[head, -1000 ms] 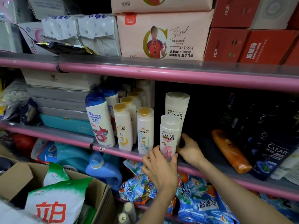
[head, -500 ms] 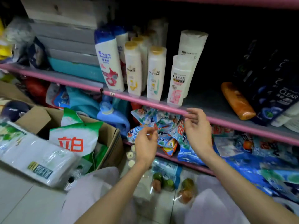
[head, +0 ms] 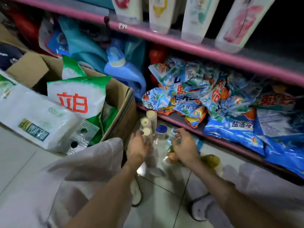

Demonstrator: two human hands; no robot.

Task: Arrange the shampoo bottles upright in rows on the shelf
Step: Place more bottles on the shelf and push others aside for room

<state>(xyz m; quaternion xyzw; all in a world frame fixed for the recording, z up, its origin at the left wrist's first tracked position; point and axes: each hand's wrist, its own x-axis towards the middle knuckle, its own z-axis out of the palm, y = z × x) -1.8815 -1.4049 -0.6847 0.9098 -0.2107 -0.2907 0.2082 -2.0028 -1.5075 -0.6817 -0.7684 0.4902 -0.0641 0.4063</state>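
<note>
Standing upright: four shampoo bottles (head: 194, 17).

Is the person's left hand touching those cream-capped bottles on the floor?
Cannot tell. In the head view the left hand overlaps the cream-capped bottles, but motion blur hides any contact or gap.

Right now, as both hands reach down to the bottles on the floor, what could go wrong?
1. The cream-capped bottles stand close together; the left hand touching one could knock its neighbours over.
2. The right hand reaches among loose items beside the blue-capped bottle, which might tip.
3. The shampoo bottles on the shelf stand near its front edge; bumping the shelf while rising could make them fall.
</note>
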